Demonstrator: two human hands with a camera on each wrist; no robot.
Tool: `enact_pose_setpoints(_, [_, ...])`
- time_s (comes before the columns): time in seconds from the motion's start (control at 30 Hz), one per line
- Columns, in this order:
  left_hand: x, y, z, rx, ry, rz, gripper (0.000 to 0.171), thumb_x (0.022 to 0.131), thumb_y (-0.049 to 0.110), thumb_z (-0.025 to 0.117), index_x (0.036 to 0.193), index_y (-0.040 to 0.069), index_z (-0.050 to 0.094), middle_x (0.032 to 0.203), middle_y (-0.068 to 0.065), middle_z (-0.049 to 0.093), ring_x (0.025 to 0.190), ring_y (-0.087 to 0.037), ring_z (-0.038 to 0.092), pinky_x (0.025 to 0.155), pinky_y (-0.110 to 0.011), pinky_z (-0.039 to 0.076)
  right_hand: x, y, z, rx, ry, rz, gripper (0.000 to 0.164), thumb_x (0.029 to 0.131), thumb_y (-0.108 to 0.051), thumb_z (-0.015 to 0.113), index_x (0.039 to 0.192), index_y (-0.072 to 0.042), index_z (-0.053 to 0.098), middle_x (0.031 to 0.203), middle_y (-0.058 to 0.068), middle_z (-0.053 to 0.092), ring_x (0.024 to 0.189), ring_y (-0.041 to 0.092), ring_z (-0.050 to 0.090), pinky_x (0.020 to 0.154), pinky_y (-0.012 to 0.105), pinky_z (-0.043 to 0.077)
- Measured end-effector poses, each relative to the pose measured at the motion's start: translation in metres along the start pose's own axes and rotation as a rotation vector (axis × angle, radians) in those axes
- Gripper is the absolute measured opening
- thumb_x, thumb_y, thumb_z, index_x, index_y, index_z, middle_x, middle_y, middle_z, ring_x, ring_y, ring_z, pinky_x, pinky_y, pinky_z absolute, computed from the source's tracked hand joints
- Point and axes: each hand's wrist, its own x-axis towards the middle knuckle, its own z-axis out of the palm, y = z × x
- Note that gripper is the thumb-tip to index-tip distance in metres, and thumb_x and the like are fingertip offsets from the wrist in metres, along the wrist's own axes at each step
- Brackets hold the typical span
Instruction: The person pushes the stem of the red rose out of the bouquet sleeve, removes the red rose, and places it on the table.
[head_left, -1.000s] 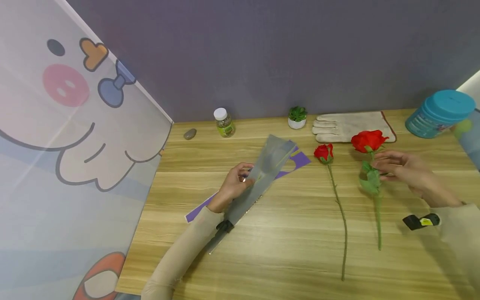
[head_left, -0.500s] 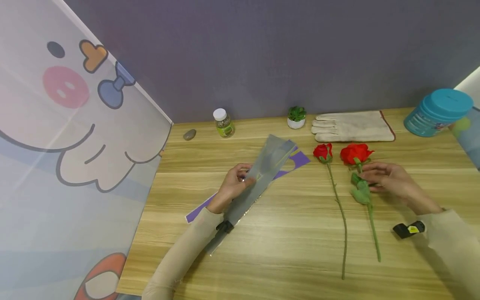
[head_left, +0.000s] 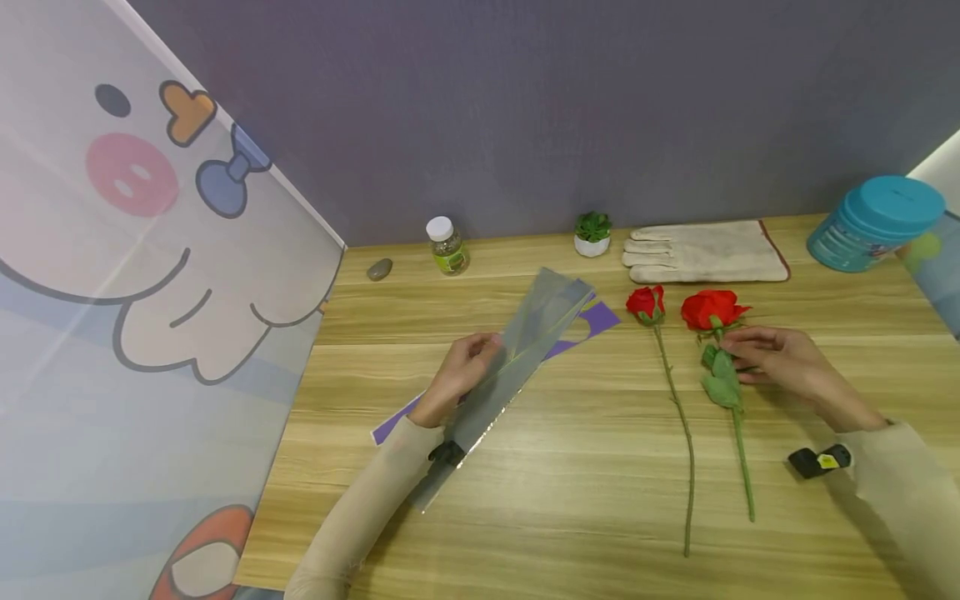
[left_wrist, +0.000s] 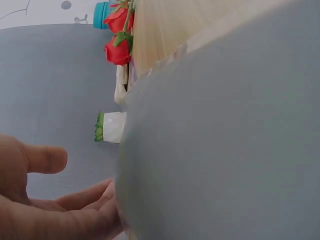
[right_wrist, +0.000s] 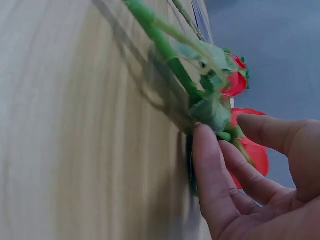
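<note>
In the head view, my right hand (head_left: 776, 358) is beside the larger red rose (head_left: 711, 310), which lies on the table with its leafy stem at my fingertips. Close up in the right wrist view, thumb and fingers stand apart around the green stem (right_wrist: 172, 65). Left of it lies a smaller red rose (head_left: 647, 304) on a long thin stem. My left hand (head_left: 467, 368) is at the left edge of a long clear plastic sleeve (head_left: 517, 358). The left wrist view has its thumb spread from the fingers, whose tips meet the sleeve's edge.
Under the sleeve is a purple sheet with cut-outs (head_left: 600, 318). Along the back stand a small jar (head_left: 448, 248), a potted succulent (head_left: 592, 235) and a blue tub (head_left: 873, 225). A work glove (head_left: 705, 252) and a grey stone (head_left: 380, 268) lie there too.
My right hand has brought the larger rose left and down beside the smaller one, and its fingers have loosened from the stem. The left thumb has come off the sleeve.
</note>
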Motion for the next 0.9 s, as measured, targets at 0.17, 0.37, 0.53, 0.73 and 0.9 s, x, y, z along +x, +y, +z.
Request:
enact_pose_setpoints(0.17, [-0.003,0.002,-0.006,0.023,-0.029,0.039,0.046,0.111,0.029,0.049,0.144,-0.002,0.057,0.145,-0.022,0.063,0.139,-0.041,0.056,0.118,-0.055,0.044,-0.008,-0.006,-0.002,-0.102,0.044,-0.042,0.036,0.106,-0.028,0.063,0.131,-0.003,0.057,0.096,-0.033,0.068,0.082,0.0,0.072,0.069,0.028,0.063])
enact_pose_setpoints(0.37, [-0.007,0.002,-0.011,0.093,0.006,0.062,0.046,0.109,0.031,0.053,0.144,0.001,0.059,0.133,-0.021,0.071,0.125,-0.037,0.067,0.106,-0.051,0.053,-0.019,-0.016,-0.006,-0.212,0.08,-0.105,0.049,0.107,-0.027,0.061,0.14,0.007,0.049,0.097,-0.038,0.062,0.081,-0.001,0.072,0.068,0.03,0.064])
enact_pose_setpoints(0.53, [-0.013,0.005,-0.015,0.128,0.028,0.082,0.051,0.108,0.034,0.055,0.147,0.0,0.056,0.131,-0.022,0.071,0.121,-0.038,0.07,0.103,-0.05,0.056,-0.024,-0.026,-0.006,-0.284,0.108,-0.15,0.049,0.105,-0.026,0.064,0.14,0.005,0.051,0.099,-0.04,0.061,0.082,-0.005,0.069,0.067,0.029,0.063])
enact_pose_setpoints(0.73, [-0.024,0.008,-0.017,0.134,0.038,0.21,0.055,0.106,0.025,0.06,0.151,-0.005,0.047,0.142,-0.027,0.063,0.133,-0.045,0.061,0.111,-0.056,0.05,-0.03,-0.049,0.013,-0.415,0.157,-0.327,0.04,0.098,-0.016,0.074,0.132,0.0,0.062,0.111,-0.027,0.067,0.082,-0.017,0.06,0.06,0.022,0.058])
enact_pose_setpoints(0.9, [-0.035,0.01,-0.012,0.216,0.045,0.443,0.066,0.098,0.016,0.073,0.152,-0.006,0.042,0.149,-0.032,0.055,0.141,-0.048,0.052,0.113,-0.061,0.045,-0.03,-0.066,0.04,-0.558,0.175,-0.532,0.04,0.089,-0.009,0.082,0.126,-0.002,0.067,0.117,0.023,0.073,0.083,-0.009,0.065,0.059,0.018,0.053])
